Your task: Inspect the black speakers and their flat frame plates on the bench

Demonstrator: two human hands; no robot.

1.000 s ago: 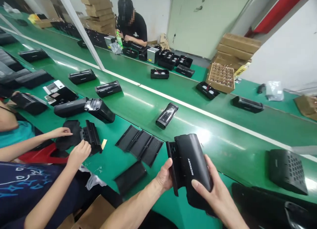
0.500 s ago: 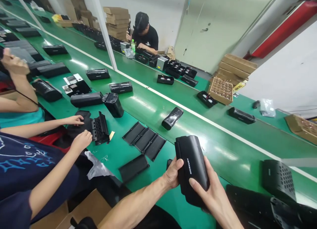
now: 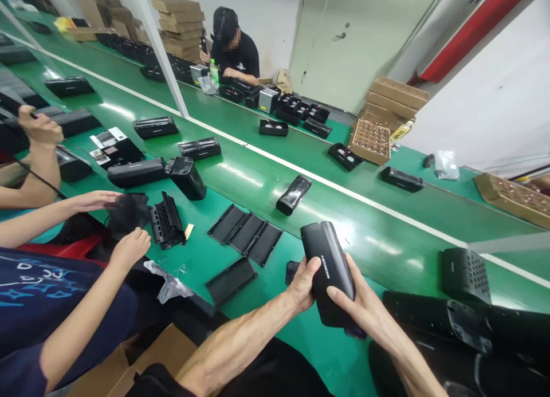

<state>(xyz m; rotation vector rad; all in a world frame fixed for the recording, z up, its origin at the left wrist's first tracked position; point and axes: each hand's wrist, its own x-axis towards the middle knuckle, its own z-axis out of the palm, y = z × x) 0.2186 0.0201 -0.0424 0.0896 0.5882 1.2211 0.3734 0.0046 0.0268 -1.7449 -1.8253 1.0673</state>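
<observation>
A black speaker casing (image 3: 333,282) with white MERKURY lettering is held up at a tilt over the near edge of the green bench. My left hand (image 3: 304,283) grips its left side, thumb on the front. My right hand (image 3: 363,299) wraps its lower right side, with the thumb across the front and the other fingers mostly hidden behind. Left of my hands, several flat black panels (image 3: 247,236) lie on the bench, and one more black panel (image 3: 232,279) lies nearer. Just behind my left hand a small dark part (image 3: 292,271) is partly covered.
A conveyor belt (image 3: 253,173) carries black casings, one casing (image 3: 294,195) just beyond my hands. Dark casings (image 3: 429,322) crowd the right. At left a co-worker's hands (image 3: 131,248) handle a dark, blurred piece beside an opened perforated casing (image 3: 167,220). Another person (image 3: 236,47) sits across.
The casing has turned in my hands, and its lettering slants more. The co-worker at left has lifted a dark piece. Further left, a hand with a dark object has come further into view.
</observation>
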